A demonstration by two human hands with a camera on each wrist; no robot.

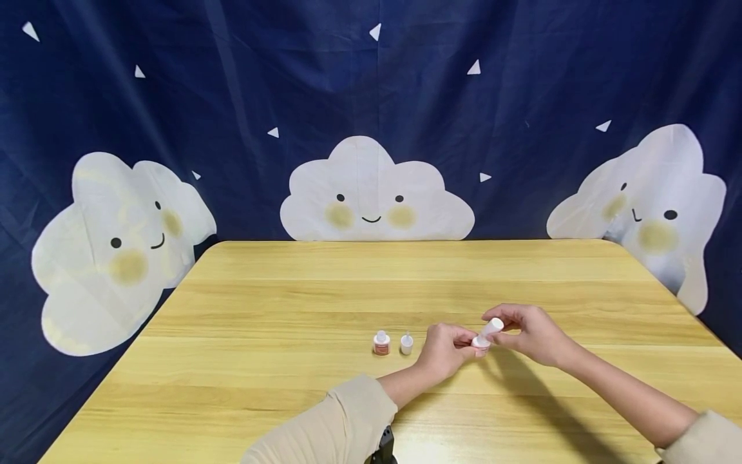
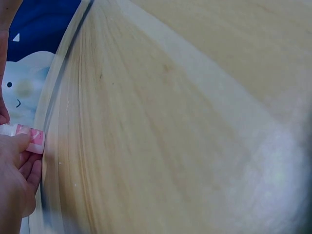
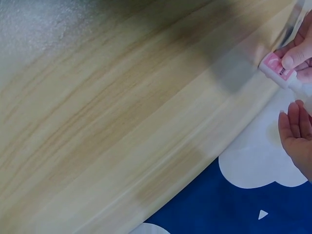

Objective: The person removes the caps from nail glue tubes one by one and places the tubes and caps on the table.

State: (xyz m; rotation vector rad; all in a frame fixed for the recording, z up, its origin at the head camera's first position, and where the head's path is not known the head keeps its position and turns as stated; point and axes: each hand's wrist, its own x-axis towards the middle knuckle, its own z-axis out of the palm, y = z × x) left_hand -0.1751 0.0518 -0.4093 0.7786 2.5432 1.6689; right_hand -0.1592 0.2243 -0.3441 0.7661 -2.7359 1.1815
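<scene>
My left hand [image 1: 444,351] pinches a small white bottle [image 1: 480,345] between thumb and fingers. Its pink label [image 3: 276,66] shows in both wrist views. At the bottle's mouth, my right hand [image 1: 536,335] holds a white cap [image 1: 494,326] by thumb and fingertips, tilted to the right. In the left wrist view, the left thumb lies across the bottle [image 2: 36,139] and the cap is mostly out of frame. The right hand's fingertips are close beside the bottle neck in the right wrist view.
Left of my hands stands a second small bottle [image 1: 381,345] with a reddish label and its nozzle exposed. A loose white cap [image 1: 406,345] sits next to it, hollow side up. Behind the wooden table [image 1: 324,296] hangs a dark blue curtain [image 1: 324,77] with cloud prints.
</scene>
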